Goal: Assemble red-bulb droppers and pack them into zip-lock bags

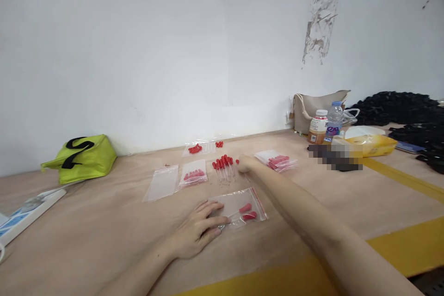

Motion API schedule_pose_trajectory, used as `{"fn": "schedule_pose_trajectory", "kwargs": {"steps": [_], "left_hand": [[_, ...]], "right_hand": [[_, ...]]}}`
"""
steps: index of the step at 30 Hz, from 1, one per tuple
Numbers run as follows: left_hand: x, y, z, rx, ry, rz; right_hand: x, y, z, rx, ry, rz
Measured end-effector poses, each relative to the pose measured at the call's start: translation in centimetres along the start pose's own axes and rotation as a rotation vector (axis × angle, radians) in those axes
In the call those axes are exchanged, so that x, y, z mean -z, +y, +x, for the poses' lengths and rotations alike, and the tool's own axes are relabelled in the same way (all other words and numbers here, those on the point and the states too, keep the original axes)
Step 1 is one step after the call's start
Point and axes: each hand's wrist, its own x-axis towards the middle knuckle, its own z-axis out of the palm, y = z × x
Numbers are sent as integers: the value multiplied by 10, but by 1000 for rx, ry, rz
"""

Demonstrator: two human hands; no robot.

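Note:
My left hand (201,225) lies with its fingers spread, pressing on the lower left part of a clear zip bag (256,199). Inside that bag are two droppers (247,208) with red bulbs. Further back, my right hand (244,164) is closed around a dropper; its red bulb (237,161) pokes out on the left, and most of the fingers are hidden. Just left of this hand is a row of several loose glass droppers (224,166), red bulbs pointing away from me.
Filled bags of droppers (194,173) lie left of the row and more bags (277,161) lie to the right. A flat clear bag (163,182) is further left. Red bulbs (195,148) sit near the wall. A green bag (86,159) and bottles (318,127) flank the table.

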Motion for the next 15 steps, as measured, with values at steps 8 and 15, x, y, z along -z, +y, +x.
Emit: {"fn": "schedule_pose_trajectory", "kwargs": {"steps": [8, 15], "left_hand": [[0, 0, 0, 7, 40, -50], [-4, -5, 1, 27, 41, -87]], "right_hand": [[11, 54, -58, -1, 150, 488], [-7, 69, -107, -56, 66, 1230]]}}
